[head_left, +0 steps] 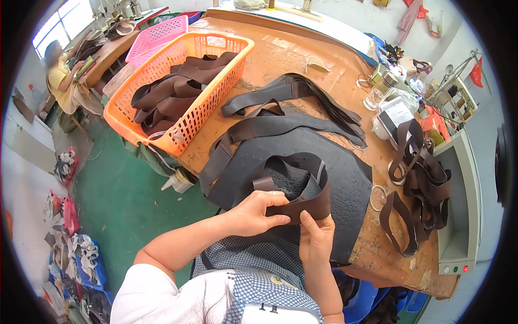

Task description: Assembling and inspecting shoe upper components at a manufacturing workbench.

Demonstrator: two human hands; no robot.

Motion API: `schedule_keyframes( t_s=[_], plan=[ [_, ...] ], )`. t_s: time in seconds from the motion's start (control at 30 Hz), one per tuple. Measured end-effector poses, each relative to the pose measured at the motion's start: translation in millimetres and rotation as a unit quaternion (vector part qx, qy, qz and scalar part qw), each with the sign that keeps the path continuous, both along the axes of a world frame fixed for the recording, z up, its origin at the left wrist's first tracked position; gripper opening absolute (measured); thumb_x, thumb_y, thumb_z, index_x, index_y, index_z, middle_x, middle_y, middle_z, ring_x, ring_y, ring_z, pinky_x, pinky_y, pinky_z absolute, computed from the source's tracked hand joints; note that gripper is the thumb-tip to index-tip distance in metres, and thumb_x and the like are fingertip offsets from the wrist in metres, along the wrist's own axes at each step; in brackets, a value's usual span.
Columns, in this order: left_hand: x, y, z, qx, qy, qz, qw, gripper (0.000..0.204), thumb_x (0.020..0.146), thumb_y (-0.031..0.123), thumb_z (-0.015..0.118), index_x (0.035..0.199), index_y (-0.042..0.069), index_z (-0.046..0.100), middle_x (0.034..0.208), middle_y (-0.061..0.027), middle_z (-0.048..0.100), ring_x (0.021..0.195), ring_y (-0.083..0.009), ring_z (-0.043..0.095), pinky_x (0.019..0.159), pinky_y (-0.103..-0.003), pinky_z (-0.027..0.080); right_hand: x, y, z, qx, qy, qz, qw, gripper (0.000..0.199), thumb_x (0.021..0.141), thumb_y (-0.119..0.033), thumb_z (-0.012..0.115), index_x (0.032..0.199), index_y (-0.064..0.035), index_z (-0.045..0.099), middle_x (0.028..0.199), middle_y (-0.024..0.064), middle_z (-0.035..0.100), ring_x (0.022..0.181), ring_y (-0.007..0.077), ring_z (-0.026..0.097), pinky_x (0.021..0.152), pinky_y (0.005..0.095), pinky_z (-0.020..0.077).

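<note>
A brown leather strip [315, 201], curled into a loop, is held between my two hands above a black mat [345, 178] dotted with small holes. My left hand [258, 212] pinches its near side, fingers bent and thumb toward the right. Close beside it, my right hand [316, 229] grips the same strip with the thumb on the face toward me; its other fingers are largely hidden behind. Beyond the loop, more dark strips [286, 125] lie across the mat and a folded bundle of strips [307, 89] rests farther back.
An orange basket [222, 86] full of brown strips stands at the table's left, with a pink basket [156, 38] behind. On the right are hanging brown strips [423, 189], a glass jar [380, 92] and a grey machine [458, 216]. Another person [62, 81] sits far left.
</note>
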State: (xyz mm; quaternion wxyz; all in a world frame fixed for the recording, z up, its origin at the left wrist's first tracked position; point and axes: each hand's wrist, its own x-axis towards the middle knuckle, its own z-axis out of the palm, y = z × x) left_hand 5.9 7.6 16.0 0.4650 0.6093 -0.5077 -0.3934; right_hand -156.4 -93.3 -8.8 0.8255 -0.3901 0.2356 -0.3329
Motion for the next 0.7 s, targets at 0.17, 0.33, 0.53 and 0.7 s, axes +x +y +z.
schedule_keyframes(
  t_s=[0.17, 0.33, 0.53, 0.7],
  plan=[
    [6, 3, -11, -0.063, -0.04, -0.023, 0.997, 0.024, 0.089, 0.008, 0.07, 0.108, -0.005, 0.064, 0.097, -0.0145, 0.06, 0.093, -0.024, 0.058, 0.083, -0.035, 0.048, 5, 8, -2, -0.033, 0.025, -0.011, 0.999, 0.029, 0.087, 0.003, 0.071, 0.115, -0.0019, 0.065, 0.109, 0.0072, 0.07, 0.099, 0.017, 0.066, 0.092, 0.0326, 0.0509],
    [-3, 1, 0, 0.019, -0.116, -0.04, 0.992, 0.026, 0.09, 0.009, 0.07, 0.111, -0.005, 0.065, 0.104, -0.0145, 0.066, 0.098, -0.0208, 0.062, 0.087, -0.034, 0.05, 9, 14, -1, -0.081, 0.051, -0.062, 0.993, 0.019, 0.088, 0.003, 0.071, 0.106, -0.0002, 0.067, 0.102, 0.005, 0.071, 0.091, 0.0119, 0.066, 0.083, 0.028, 0.0526],
    [-15, 5, -8, 0.0, 0.071, 0.105, 0.992, 0.023, 0.091, 0.01, 0.07, 0.11, -0.003, 0.067, 0.092, -0.0065, 0.071, 0.086, -0.0093, 0.062, 0.078, -0.029, 0.053, 2, 8, -1, -0.082, 0.058, 0.005, 0.995, 0.022, 0.089, 0.002, 0.07, 0.11, -0.0006, 0.066, 0.104, 0.0055, 0.071, 0.093, 0.0135, 0.066, 0.085, 0.0298, 0.0533],
    [-11, 10, -3, 0.042, 0.065, 0.034, 0.996, 0.024, 0.092, 0.01, 0.068, 0.112, -0.003, 0.066, 0.092, -0.0123, 0.072, 0.083, -0.0126, 0.064, 0.074, -0.03, 0.053, 1, -3, 4, 0.064, -0.031, 0.042, 0.997, 0.023, 0.09, -0.002, 0.07, 0.113, -0.0034, 0.066, 0.11, 0.0064, 0.071, 0.099, 0.0171, 0.067, 0.09, 0.0338, 0.0523]
  ],
)
